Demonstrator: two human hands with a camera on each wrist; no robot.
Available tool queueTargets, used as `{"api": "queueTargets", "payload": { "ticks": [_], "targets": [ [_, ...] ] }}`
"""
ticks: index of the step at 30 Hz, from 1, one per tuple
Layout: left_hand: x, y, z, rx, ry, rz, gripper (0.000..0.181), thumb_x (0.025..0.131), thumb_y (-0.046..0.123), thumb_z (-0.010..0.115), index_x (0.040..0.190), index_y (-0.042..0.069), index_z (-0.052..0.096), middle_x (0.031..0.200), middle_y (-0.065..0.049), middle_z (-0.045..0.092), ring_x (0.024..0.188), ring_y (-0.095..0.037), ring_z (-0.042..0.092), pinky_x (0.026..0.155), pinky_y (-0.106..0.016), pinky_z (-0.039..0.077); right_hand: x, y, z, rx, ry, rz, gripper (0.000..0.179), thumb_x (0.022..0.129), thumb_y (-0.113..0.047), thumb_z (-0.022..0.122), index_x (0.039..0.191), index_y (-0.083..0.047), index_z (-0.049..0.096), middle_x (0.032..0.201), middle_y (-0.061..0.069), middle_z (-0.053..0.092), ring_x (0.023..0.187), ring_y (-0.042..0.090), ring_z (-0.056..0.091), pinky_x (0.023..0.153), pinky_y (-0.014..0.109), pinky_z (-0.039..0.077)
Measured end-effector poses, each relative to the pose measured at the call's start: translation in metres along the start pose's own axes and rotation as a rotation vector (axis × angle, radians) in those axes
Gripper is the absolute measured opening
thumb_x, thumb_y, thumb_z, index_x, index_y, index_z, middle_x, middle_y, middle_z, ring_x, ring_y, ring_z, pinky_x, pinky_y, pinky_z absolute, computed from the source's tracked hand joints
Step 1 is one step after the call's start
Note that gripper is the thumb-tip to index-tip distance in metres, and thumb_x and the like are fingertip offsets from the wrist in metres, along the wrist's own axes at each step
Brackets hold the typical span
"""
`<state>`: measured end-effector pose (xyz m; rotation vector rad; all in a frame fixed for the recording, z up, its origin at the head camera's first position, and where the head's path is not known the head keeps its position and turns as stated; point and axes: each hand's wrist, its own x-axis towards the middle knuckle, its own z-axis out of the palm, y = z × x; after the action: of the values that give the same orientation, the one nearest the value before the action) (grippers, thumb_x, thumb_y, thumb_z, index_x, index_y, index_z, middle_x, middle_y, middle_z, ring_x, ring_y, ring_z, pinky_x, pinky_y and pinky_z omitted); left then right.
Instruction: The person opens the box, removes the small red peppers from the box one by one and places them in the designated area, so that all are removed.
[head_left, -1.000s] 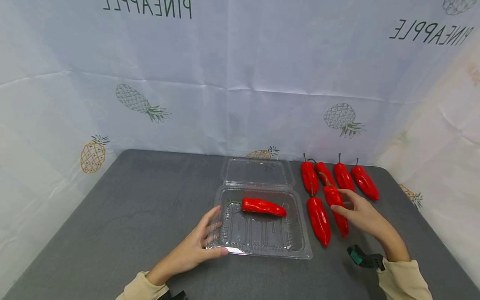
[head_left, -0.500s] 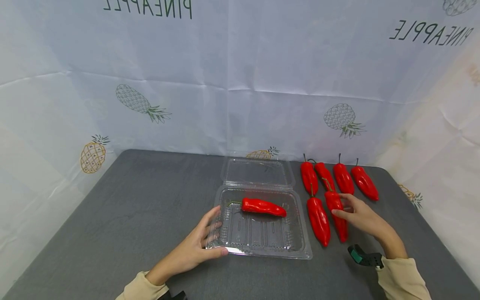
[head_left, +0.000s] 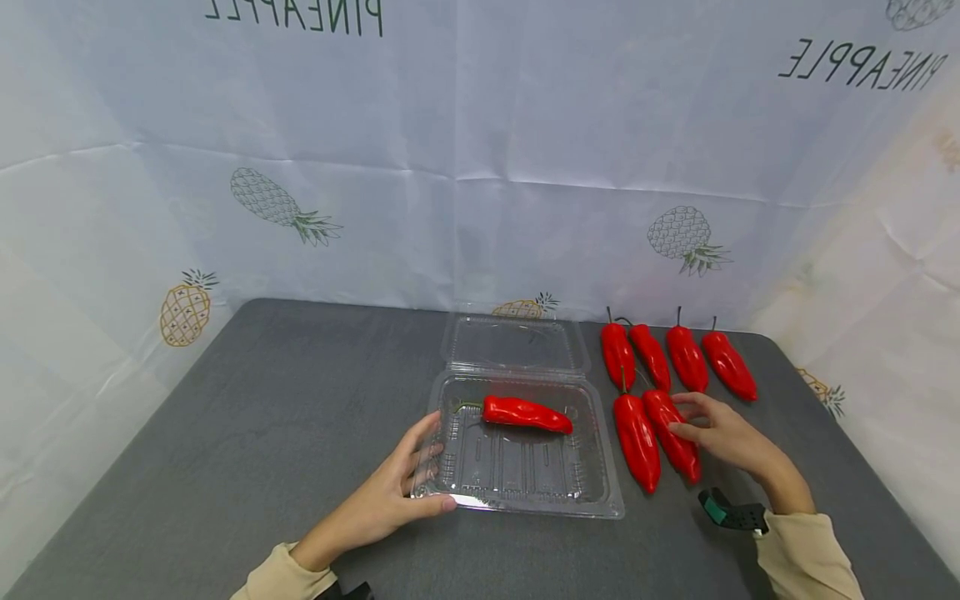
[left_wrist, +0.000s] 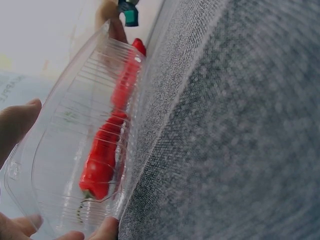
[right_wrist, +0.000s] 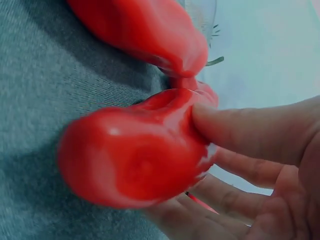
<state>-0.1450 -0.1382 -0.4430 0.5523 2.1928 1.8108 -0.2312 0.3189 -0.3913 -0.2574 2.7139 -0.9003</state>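
Note:
A clear plastic clamshell container (head_left: 525, 503) stands mid-table with its lid (head_left: 516, 343) folded back. One red pepper (head_left: 527, 414) lies crosswise inside, its green stem toward the left. My left hand (head_left: 390, 492) holds the container's left side, thumb at the front corner and fingers along the side wall. At the right, my right hand (head_left: 723, 433) grips another red pepper (head_left: 672, 435) between thumb and fingers; its rounded tip fills the middle of the right wrist view. This pepper slants close beside a further red pepper (head_left: 637, 442), which lies between it and the container.
Several more red peppers, such as the far-right pepper (head_left: 729, 367), lie in a row behind the gripped one, stems pointing back. A white curtain (head_left: 450, 233) with printed pineapples hangs behind the dark grey table (head_left: 247, 433). The person wears a band (head_left: 731, 511) on the right wrist.
My right hand has brought its pepper slightly toward the front of the table and tilted it, the stem end swinging left beside the neighbouring pepper. The left hand and container stay put.

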Motion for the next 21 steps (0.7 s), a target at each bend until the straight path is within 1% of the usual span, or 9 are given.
{"api": "queueTargets", "payload": {
  "ticks": [4, 6, 9, 11, 15, 21],
  "targets": [
    [0.000, 0.000, 0.000, 0.004, -0.005, 0.004, 0.101, 0.086, 0.018, 0.077, 0.158, 0.012, 0.007, 0.164, -0.020, 0.011, 0.146, -0.047, 0.028, 0.114, -0.050, 0.036, -0.001, 0.001, -0.003, -0.005, -0.003, 0.014, 0.055, 0.097, -0.016, 0.061, 0.138, 0.013, 0.039, 0.121, 0.034, 0.056, 0.103, 0.038, 0.062, 0.075, 0.038, 0.059],
    [0.000, 0.000, 0.000, 0.006, -0.007, 0.004, 0.101, 0.086, 0.018, 0.077, 0.158, 0.012, 0.007, 0.164, -0.021, 0.011, 0.146, -0.048, 0.028, 0.114, -0.051, 0.036, -0.001, 0.002, -0.004, 0.011, -0.017, 0.027, 0.054, 0.097, -0.013, 0.059, 0.138, 0.014, 0.037, 0.118, 0.033, 0.056, 0.097, 0.032, 0.063, 0.074, 0.036, 0.060],
    [0.000, 0.000, -0.001, 0.005, -0.008, 0.000, 0.101, 0.086, 0.018, 0.077, 0.158, 0.012, 0.007, 0.164, -0.021, 0.011, 0.146, -0.048, 0.028, 0.114, -0.050, 0.037, -0.001, 0.002, -0.007, 0.049, -0.049, 0.059, 0.055, 0.098, -0.010, 0.058, 0.138, 0.017, 0.033, 0.114, 0.031, 0.056, 0.091, 0.024, 0.064, 0.073, 0.040, 0.062],
    [0.000, 0.000, -0.001, 0.004, -0.007, -0.001, 0.101, 0.086, 0.018, 0.077, 0.158, 0.012, 0.008, 0.164, -0.020, 0.011, 0.146, -0.048, 0.028, 0.114, -0.050, 0.037, -0.002, 0.001, -0.009, 0.074, -0.076, 0.081, 0.056, 0.099, -0.011, 0.057, 0.138, 0.018, 0.031, 0.113, 0.031, 0.055, 0.090, 0.023, 0.065, 0.074, 0.043, 0.063],
    [0.000, -0.001, -0.001, 0.005, -0.006, 0.003, 0.101, 0.086, 0.018, 0.077, 0.158, 0.013, 0.008, 0.164, -0.021, 0.011, 0.146, -0.048, 0.028, 0.114, -0.050, 0.037, -0.004, 0.000, -0.012, 0.072, -0.108, 0.107, 0.057, 0.099, -0.013, 0.058, 0.138, 0.018, 0.029, 0.115, 0.033, 0.055, 0.091, 0.024, 0.065, 0.073, 0.043, 0.063],
    [0.000, -0.001, -0.001, 0.003, -0.007, 0.006, 0.101, 0.086, 0.018, 0.077, 0.159, 0.013, 0.007, 0.165, -0.021, 0.010, 0.146, -0.048, 0.028, 0.114, -0.049, 0.037, -0.007, -0.001, -0.014, 0.057, -0.088, 0.103, 0.060, 0.099, -0.019, 0.060, 0.139, 0.016, 0.031, 0.119, 0.034, 0.055, 0.094, 0.026, 0.066, 0.076, 0.043, 0.063]
  ]
}}
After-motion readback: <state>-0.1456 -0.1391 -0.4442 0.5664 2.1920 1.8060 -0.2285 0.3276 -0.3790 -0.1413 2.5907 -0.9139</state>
